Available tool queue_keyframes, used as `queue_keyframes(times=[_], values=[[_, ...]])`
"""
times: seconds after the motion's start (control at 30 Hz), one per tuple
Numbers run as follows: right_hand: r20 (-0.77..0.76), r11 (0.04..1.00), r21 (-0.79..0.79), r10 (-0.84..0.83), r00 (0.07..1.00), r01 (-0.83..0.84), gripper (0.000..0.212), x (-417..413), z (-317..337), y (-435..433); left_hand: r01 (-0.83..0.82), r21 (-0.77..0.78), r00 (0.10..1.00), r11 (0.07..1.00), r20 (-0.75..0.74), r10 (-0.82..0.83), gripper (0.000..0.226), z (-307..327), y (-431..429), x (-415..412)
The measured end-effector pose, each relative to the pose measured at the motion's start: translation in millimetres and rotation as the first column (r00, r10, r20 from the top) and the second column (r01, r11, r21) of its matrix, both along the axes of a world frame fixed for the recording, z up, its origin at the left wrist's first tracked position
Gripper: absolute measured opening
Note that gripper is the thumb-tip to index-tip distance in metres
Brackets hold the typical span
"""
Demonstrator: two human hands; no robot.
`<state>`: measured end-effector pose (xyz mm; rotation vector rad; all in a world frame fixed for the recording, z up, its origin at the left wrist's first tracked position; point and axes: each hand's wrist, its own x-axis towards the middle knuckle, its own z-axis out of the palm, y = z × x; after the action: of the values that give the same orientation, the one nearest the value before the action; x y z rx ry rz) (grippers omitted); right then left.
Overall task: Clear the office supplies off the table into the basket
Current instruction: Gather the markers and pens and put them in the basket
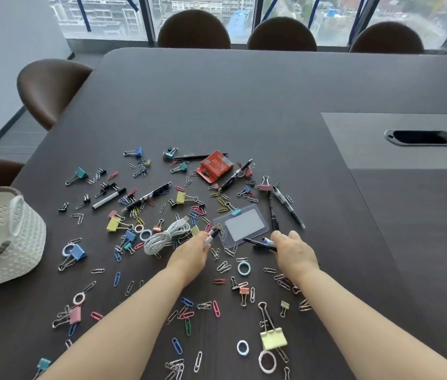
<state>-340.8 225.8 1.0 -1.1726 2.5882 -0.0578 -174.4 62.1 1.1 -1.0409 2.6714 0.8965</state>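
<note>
Office supplies lie scattered over the dark table (244, 91): paper clips, binder clips, pens, rubber rings. My left hand (192, 252) grips a marker (211, 235) beside a coiled white cable (166, 235). My right hand (293, 250) holds pens (260, 242) at the lower edge of a clear badge holder (241, 224). A red box (215, 166) lies farther back. The white woven basket (5, 237) stands at the table's left edge, well left of both hands.
Brown chairs stand along the far side (193, 30) and the left side (49, 86). A grey panel with a cable slot (422, 137) sits at the right. More pens (289, 207) lie right of the badge holder. A large yellow binder clip (273, 337) lies near me.
</note>
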Motion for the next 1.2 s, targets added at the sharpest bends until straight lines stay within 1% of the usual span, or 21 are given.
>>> queue_keyframes(times=[0.03,0.1,0.13,0.2,0.27,0.33,0.4,0.47,0.53,0.57,0.67,0.77,0.87,0.93,1.0,1.07,1.13,1.2], values=[[0.023,1.000,0.003,-0.015,1.000,0.015,0.022,-4.5,1.7,-1.4,0.007,-0.008,1.000,1.000,0.001,-0.007,0.020,0.6,-0.2,-6.8],[0.073,0.997,0.082,-0.015,0.997,0.009,0.034,-12.0,3.6,-3.8,0.018,-0.020,1.000,1.000,-0.005,-0.019,0.014,0.9,0.3,-20.2],[0.081,0.992,0.126,0.004,0.997,-0.014,0.036,-15.5,2.6,-5.0,0.022,-0.028,1.000,0.999,-0.009,-0.022,0.012,1.1,0.4,-26.4],[0.067,0.990,0.131,0.049,0.997,-0.058,0.031,-20.4,-2.4,-7.6,0.022,-0.056,1.000,0.998,-0.017,-0.022,0.017,1.5,0.6,-36.8],[0.059,0.996,0.072,0.050,0.997,-0.054,0.026,-24.4,-7.8,-9.8,0.017,-0.083,1.000,0.996,-0.021,-0.019,0.023,2.6,-0.2,-45.7],[0.042,1.000,0.007,-0.016,0.999,0.016,0.016,-30.4,-8.8,-11.6,0.015,-0.094,0.999,0.996,-0.031,-0.018,0.022,4.0,-2.2,-55.5],[0.048,0.986,-0.054,-0.152,0.987,0.155,0.013,-41.5,-4.8,-13.3,0.001,-0.084,0.999,0.996,-0.047,-0.005,0.022,5.2,-6.0,-68.2],[0.114,0.949,-0.094,-0.288,0.951,0.299,0.015,-58.5,-2.4,-15.2,-0.017,-0.063,0.998,0.998,-0.058,0.014,0.022,5.3,-8.9,-84.1],[0.183,0.906,-0.115,-0.383,0.905,0.407,0.016,-77.2,-2.6,-18.1,-0.015,-0.051,0.997,0.999,-0.073,0.011,0.021,4.9,-7.9,-102.0],[0.207,0.893,-0.122,-0.405,0.891,0.434,0.018,-85.7,-2.7,-21.0,-0.012,-0.048,0.996,0.999,-0.084,0.008,0.021,4.5,-6.1,-111.5],[0.243,0.893,-0.088,-0.410,0.879,0.441,0.030,-106.5,-3.9,-32.5,-0.024,-0.040,0.996,0.999,-0.090,0.020,0.023,2.6,0.2,-138.4],[0.247,0.902,-0.037,-0.408,0.879,0.429,0.032,-121.1,-9.5,-44.6,-0.074,-0.011,0.993,0.997,-0.092,0.073,0.024,-2.8,2.3,-156.9],[0.203,0.912,-0.016,-0.399,0.894,0.410,0.027,-127.1,-15.7,-49.4,-0.054,-0.054,0.997,0.997,-0.059,0.051,0.026,-6.5,1.8,-166.4],[0.188,0.905,-0.022,-0.413,0.891,0.424,0.024,-127.8,-17.3,-45.6,-0.012,-0.102,1.000,0.995,-0.022,0.010,0.033,-7.0,3.1,-173.7],[0.211,0.885,-0.048,-0.444,0.871,0.463,0.018,-127.8,-17.7,-36.3,0.032,-0.129,0.999,0.991,0.034,-0.028,0.043,-6.7,8.1,-183.7],[0.237,0.866,-0.082,-0.464,0.854,0.493,0.016,-127.7,-17.0,-24.3,0.072,-0.124,0.993,0.990,0.105,-0.060,0.049,-7.1,15.8,-194.1],[0.254,0.852,-0.107,-0.476,0.842,0.513,0.015,-128.4,-15.5,-13.1,0.098,-0.110,0.981,0.989,0.177,-0.077,0.047,-8.3,22.1,-202.7],[0.259,0.843,-0.119,-0.483,0.836,0.524,0.017,-129.6,-13.9,-4.7,0.096,-0.096,0.973,0.991,0.219,-0.073,0.040,-8.4,25.1,-207.6]])
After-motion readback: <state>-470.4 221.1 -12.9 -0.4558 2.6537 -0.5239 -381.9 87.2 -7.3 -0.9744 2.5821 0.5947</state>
